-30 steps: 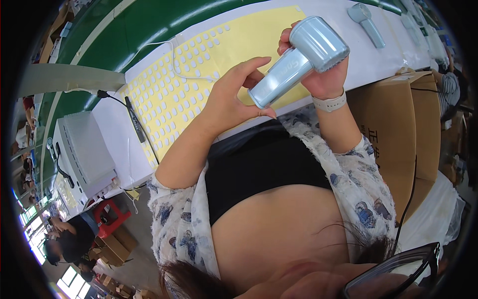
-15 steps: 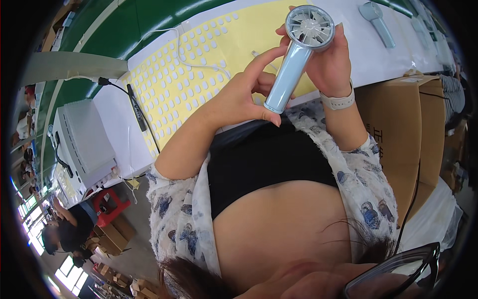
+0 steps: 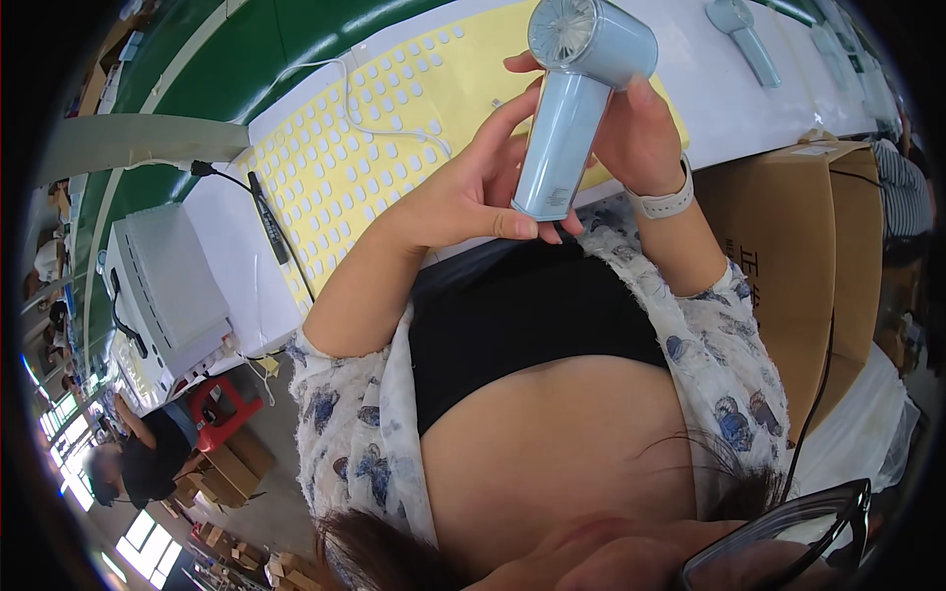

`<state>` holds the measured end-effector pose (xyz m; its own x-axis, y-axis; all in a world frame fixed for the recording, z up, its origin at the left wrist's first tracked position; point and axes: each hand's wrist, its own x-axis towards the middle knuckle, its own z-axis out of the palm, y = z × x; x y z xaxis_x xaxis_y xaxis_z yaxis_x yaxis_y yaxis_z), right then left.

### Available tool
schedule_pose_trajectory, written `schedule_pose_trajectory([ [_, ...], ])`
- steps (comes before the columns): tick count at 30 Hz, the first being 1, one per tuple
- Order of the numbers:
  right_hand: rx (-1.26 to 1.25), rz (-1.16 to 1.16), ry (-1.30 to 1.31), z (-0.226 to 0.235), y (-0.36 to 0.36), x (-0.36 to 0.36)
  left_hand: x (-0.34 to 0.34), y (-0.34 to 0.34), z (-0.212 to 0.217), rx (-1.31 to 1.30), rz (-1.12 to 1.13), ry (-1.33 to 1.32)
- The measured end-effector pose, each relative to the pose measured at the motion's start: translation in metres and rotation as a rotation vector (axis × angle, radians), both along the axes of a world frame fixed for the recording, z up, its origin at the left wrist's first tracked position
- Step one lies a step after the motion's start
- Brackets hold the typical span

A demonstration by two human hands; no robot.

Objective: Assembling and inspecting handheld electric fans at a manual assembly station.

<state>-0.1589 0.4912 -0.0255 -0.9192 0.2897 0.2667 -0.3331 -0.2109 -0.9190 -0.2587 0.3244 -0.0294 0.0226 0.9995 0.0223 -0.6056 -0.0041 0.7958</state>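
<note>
A pale blue handheld fan is held up over the near edge of the table, its round head at the top and its handle slanting down toward me. My left hand grips the lower handle, with the thumb at its bottom end and fingers behind it. Around the back of the fan, below its head, my right hand closes from the right; some of its fingers are hidden. The fan's side faces me, with its bladed front turned to the left. Beneath lies a yellow sheet carrying rows of small white oval pieces.
Another pale blue fan lies at the far right of the white table. A white cable crosses the yellow sheet. A dark pen-like tool and a white machine are at left. An open cardboard box stands at right.
The fan has turned about its handle, so its bladed front now points left and its side shows. It has also risen slightly, and my left fingers have shifted around the handle's end.
</note>
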Motion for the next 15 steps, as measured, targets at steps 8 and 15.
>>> schedule_pose_trajectory([
  [8, 0.027, 0.104, -0.140, -0.010, -0.009, 0.006, -0.011, -0.003, -0.006, 0.082, -0.040, -0.233],
  [15, -0.009, 0.232, -0.217, -0.007, -0.024, 0.003, -0.010, 0.000, -0.009, 0.009, -0.017, -0.128],
])
